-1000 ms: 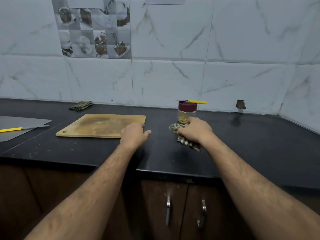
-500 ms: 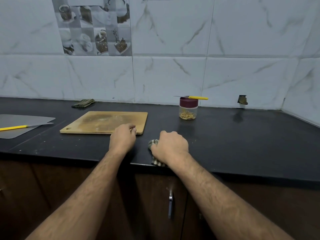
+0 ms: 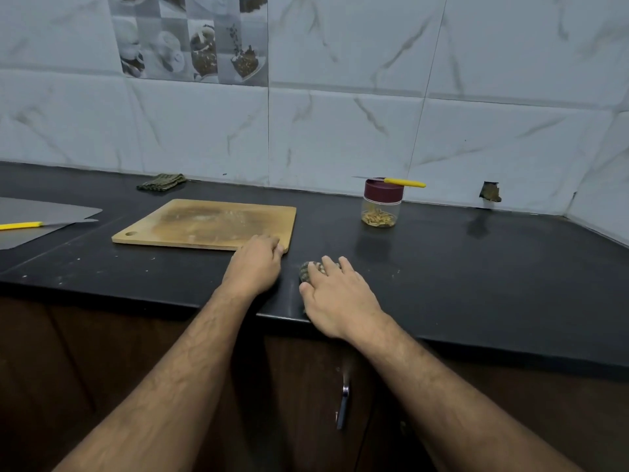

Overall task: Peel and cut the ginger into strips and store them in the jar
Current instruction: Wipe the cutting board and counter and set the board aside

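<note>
A clear jar (image 3: 380, 212) with a maroon lid stands near the back wall and holds ginger strips at its bottom. A yellow-handled knife (image 3: 403, 181) lies across the lid. The wooden cutting board (image 3: 204, 223) lies bare on the black counter (image 3: 476, 267). My left hand (image 3: 255, 262) rests with loosely curled fingers at the board's near right corner and holds nothing. My right hand (image 3: 337, 294) presses with straight, spread fingers on a checked cloth (image 3: 306, 269) near the counter's front edge. The cloth is mostly hidden under the palm.
A grey mat (image 3: 41, 216) with a second yellow-handled knife (image 3: 20, 225) lies at the far left. A folded dark cloth (image 3: 161, 182) sits by the wall. Cabinet doors with a metal handle (image 3: 343, 403) are below the counter. Small crumbs dot the counter's front left.
My right hand has dragged the checked cloth from beside the jar toward the front edge, and its fingers have flattened. The left hand has shifted slightly back along the board's corner.
</note>
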A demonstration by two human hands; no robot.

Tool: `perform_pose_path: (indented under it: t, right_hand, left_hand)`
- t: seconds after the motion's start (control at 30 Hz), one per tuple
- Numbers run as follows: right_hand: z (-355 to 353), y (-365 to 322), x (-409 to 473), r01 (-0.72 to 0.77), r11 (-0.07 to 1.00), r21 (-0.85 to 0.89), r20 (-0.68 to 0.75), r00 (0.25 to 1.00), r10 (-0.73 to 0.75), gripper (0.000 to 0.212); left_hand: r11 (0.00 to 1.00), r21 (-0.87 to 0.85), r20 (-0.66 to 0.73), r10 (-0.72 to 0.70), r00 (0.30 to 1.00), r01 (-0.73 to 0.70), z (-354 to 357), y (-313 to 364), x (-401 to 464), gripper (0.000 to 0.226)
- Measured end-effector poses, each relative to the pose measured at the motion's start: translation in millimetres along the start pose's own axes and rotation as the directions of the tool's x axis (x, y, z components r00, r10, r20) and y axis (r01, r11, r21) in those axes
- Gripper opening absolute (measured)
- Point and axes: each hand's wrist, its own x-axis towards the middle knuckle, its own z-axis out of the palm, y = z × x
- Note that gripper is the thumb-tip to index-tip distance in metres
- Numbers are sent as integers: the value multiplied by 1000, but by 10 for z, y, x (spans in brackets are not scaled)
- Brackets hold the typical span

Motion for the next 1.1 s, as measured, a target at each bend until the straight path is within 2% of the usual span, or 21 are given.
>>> perform_pose_path:
  t: [0.13,0.23,0.33,0.4,0.47,0.53,0.57,0.63,0.73,0.8,0.83,0.9,0.97,1.03,1.1]
  right_hand:
    - [93,134,674,-60,994,-87,58,996,66,74]
    - [-25,399,962,-198,977,-73,107,973,205,62]
    - [-8,530,922,-224,973,-63,101,968,230,61]
    - [-8,429,665,-166,985,-56,116,978,172,59]
    - [-19,313,261,-32,999,-12,43,999,32,46]
    - [-112,270,-194,130,991,-24,-24,991,-131,43]
    - [-159,333,-365,143,989,-28,-3,990,-143,44]
    - [-246,624,-440,67,995,-72,7,998,-67,46]
    - [-284,1170,-54,-70,982,-175,39,996,78,45]
    - [-290,1270,310,-210,967,-146,67,973,221,50]
    - [-215,1233,462,-210,966,-153,61,973,221,54]
    - [-106,968,533,-78,976,-202,93,991,98,60]
    - [-92,730,234,95,975,-201,55,995,-86,52]
    - [-139,789,-230,236,944,-229,-7,970,-244,42]
    - [-216,1086,-417,121,977,-177,-55,990,-133,42]
  left_hand:
    - [990,139,90,-19,996,7,66,-69,56,34]
    - [989,148,100,-37,994,22,58,-94,33,34]
    - [990,138,86,-35,996,23,42,-87,17,34]
    - [992,125,80,-36,996,26,52,-72,17,34]
    - [991,133,82,-34,996,23,62,-52,7,35]
    - [987,159,87,-18,996,4,60,-35,-4,36]
    - [986,166,91,-18,996,3,52,-29,-17,37]
    - [985,170,99,-13,995,-4,35,-10,-39,38]
    - [985,172,92,10,996,-26,27,27,-51,39]
    - [984,177,92,15,996,-31,29,53,-80,40]
    - [983,179,94,21,995,-38,26,63,-86,40]
    - [985,169,84,31,996,-45,30,66,-86,41]
    - [987,156,84,31,996,-44,42,32,-68,42]
    - [990,131,90,39,995,-51,67,6,-42,42]
    - [993,104,98,48,994,-58,78,20,-32,42]
